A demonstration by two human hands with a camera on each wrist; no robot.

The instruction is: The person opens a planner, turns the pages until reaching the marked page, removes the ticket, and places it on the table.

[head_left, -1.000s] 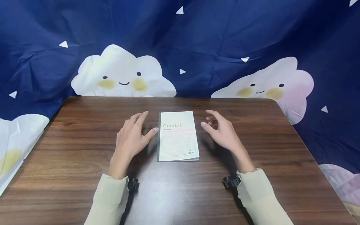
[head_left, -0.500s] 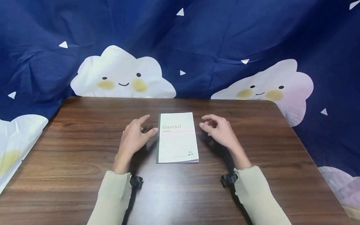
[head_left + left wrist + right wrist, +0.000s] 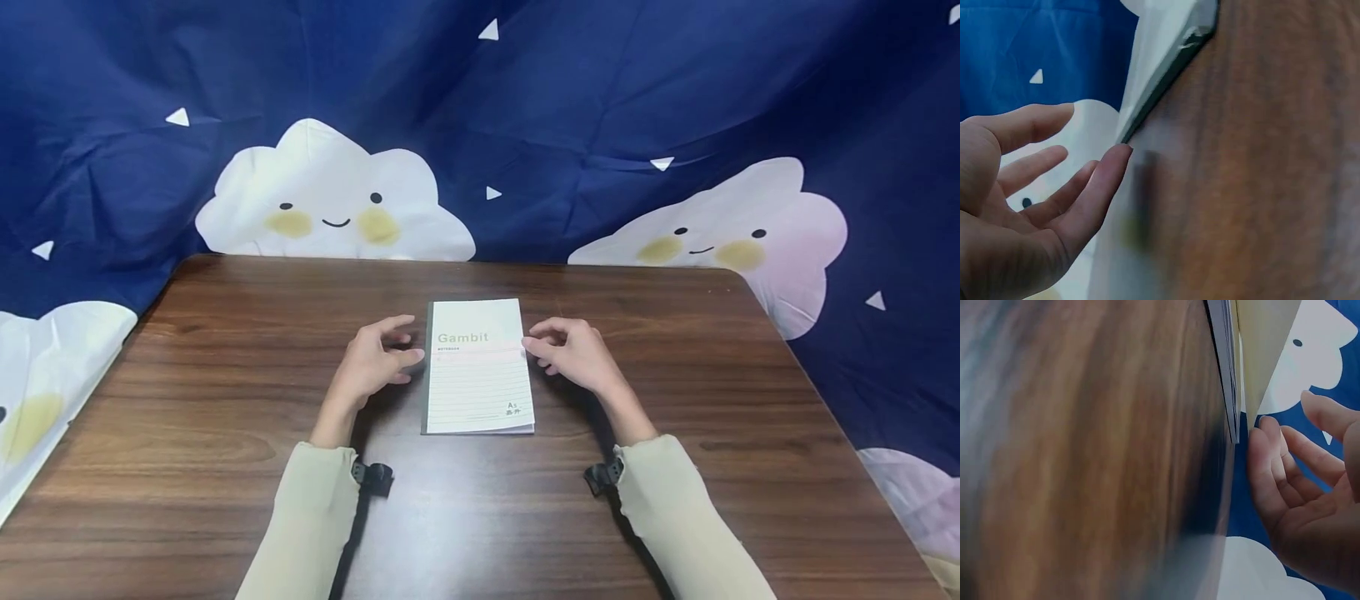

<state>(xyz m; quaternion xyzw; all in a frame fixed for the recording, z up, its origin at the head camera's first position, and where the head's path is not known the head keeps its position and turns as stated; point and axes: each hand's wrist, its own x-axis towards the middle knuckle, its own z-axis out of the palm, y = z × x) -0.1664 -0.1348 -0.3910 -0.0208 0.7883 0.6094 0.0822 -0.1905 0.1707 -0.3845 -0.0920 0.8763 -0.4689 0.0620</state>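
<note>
A closed pale "Gambit" notebook point(image 3: 477, 367) lies flat at mid-table, dark spine on its left, cover lined.

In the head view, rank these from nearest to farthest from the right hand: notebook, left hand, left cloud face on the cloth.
From the right hand:
1. Notebook, just to its left, at its fingers.
2. Left hand, across the notebook.
3. Left cloud face, on the cloth behind the table, far left.
</note>
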